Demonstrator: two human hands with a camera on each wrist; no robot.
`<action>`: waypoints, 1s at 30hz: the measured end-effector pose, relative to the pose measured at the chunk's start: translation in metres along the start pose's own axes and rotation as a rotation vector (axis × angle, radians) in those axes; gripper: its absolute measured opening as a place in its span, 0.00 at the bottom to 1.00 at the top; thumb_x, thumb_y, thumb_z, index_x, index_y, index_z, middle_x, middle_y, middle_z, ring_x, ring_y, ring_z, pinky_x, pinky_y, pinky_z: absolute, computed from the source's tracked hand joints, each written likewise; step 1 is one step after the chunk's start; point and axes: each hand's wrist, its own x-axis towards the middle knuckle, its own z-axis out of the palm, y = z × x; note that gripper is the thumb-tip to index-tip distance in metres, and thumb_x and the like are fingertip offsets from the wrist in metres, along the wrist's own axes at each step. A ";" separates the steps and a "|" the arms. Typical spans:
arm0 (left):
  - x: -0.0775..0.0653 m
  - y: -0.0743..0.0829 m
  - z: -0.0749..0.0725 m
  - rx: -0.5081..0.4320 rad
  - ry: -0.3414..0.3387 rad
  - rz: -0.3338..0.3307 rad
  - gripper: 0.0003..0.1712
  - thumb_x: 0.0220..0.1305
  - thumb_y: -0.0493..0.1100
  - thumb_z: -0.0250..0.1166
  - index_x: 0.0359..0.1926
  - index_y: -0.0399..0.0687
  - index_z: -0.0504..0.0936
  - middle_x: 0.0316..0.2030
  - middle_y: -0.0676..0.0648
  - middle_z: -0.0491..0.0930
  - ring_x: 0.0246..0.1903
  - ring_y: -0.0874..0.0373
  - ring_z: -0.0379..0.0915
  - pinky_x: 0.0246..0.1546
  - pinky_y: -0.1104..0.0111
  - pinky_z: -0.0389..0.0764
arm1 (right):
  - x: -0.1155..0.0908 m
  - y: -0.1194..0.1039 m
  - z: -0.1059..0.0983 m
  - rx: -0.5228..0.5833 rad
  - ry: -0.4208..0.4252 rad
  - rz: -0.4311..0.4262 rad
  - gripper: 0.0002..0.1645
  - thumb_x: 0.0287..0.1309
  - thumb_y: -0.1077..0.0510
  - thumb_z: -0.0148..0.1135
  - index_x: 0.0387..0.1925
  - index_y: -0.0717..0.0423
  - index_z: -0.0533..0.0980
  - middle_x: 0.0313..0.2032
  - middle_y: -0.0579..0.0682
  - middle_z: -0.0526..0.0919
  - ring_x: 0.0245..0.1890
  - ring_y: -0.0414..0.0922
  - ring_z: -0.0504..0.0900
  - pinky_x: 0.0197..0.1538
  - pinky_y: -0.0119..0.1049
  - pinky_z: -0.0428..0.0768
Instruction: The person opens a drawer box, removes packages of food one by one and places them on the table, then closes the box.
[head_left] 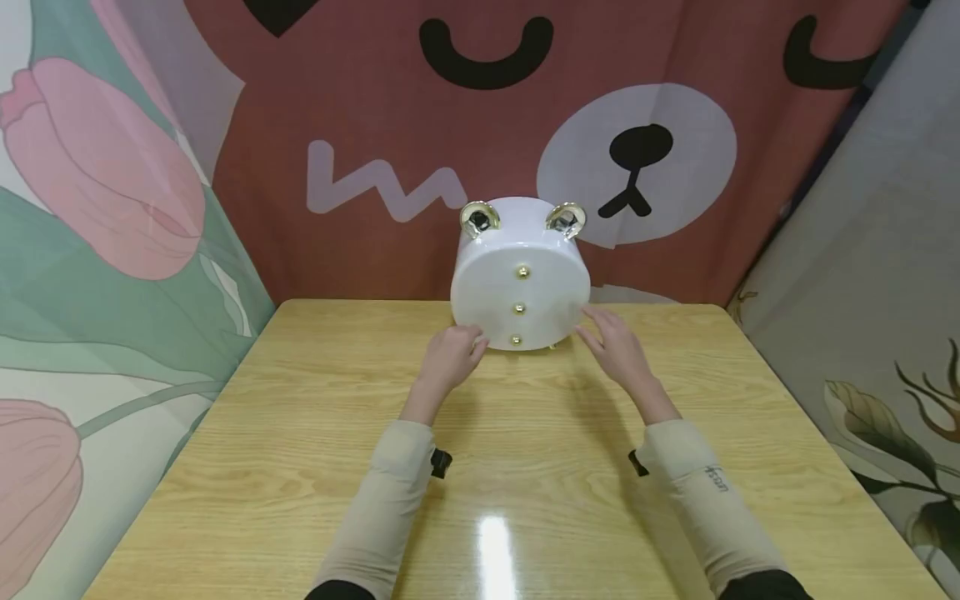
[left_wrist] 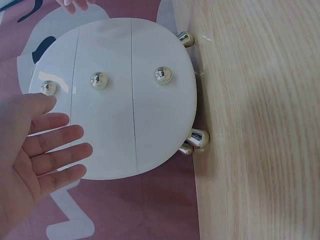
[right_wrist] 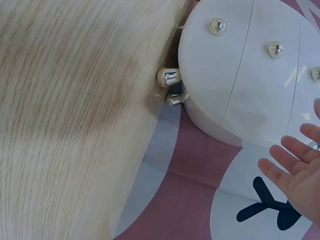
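Note:
A white rounded jewelry box (head_left: 491, 292) with three drawers stands at the far edge of the table. Each drawer front carries one round gold knob (left_wrist: 99, 80), and two gold ears (head_left: 480, 218) top the box. Short gold feet (right_wrist: 169, 77) hold it up. My left hand (head_left: 452, 357) is by the lower left of the box, its fingers extended in front of the drawer fronts in the left wrist view. At the lower right side is my right hand (head_left: 618, 348), fingers spread and nearly straight. Neither hand grips anything.
Light wooden table (head_left: 525, 467) spreads out in front of the box. Right behind it hangs a reddish-brown curtain (head_left: 360, 258) with a cartoon bear print. Floral cloth (head_left: 112, 333) borders the left side, and a grey patterned cloth (head_left: 862, 275) the right.

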 end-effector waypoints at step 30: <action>-0.003 -0.004 0.002 -0.035 0.073 0.048 0.11 0.61 0.36 0.55 0.23 0.43 0.79 0.21 0.48 0.76 0.23 0.56 0.74 0.25 0.65 0.75 | 0.047 0.013 -0.013 0.054 0.161 -0.109 0.15 0.58 0.69 0.52 0.46 0.73 0.72 0.44 0.67 0.75 0.44 0.60 0.73 0.47 0.50 0.71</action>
